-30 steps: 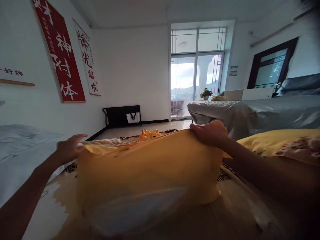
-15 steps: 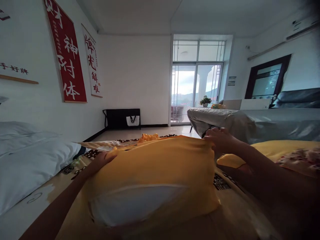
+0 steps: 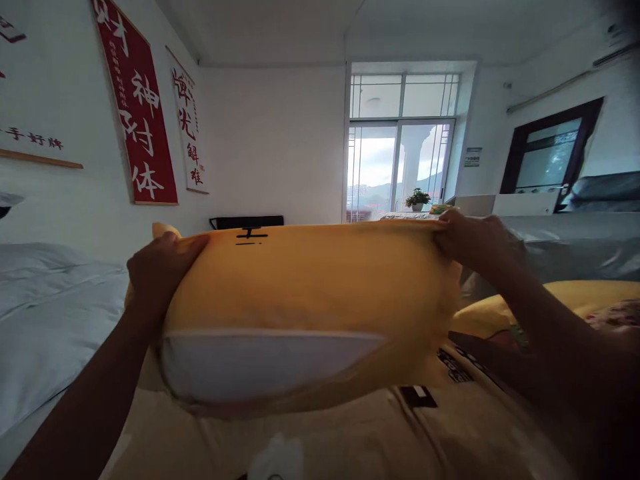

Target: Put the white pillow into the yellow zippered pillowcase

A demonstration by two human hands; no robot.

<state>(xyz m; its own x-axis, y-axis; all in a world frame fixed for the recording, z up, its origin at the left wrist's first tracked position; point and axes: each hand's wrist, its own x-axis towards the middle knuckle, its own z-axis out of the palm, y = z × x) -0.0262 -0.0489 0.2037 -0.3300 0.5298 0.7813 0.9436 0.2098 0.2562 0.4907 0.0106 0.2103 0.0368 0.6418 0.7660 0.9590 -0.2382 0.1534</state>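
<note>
A yellow cushion [image 3: 310, 287] hangs in front of me, stretched between both hands above a patterned bed sheet [image 3: 360, 447]. Its cover gapes along the lower side, and a white inner pillow [image 3: 260, 363] shows through the long slit. My left hand [image 3: 163, 267] is closed on the upper left corner. With fingers pinched, my right hand [image 3: 470, 237] grips the upper right corner. Small dark marks show near the cushion's top edge. The fingertips behind the fabric are hidden.
White pillows [image 3: 55, 313] lie to the left. At the right are another yellow cushion [image 3: 585, 297] and a plastic-covered piece of furniture [image 3: 565, 243]. Beyond stand a potted plant [image 3: 417, 198] and a glass sliding door [image 3: 373, 167]. Scrolls [image 3: 137, 113] hang on the left wall.
Both hands have raised the cushion from the bed. My left hand has moved up and left to its corner, and the cushion is now pulled wider, covering more of the room behind.
</note>
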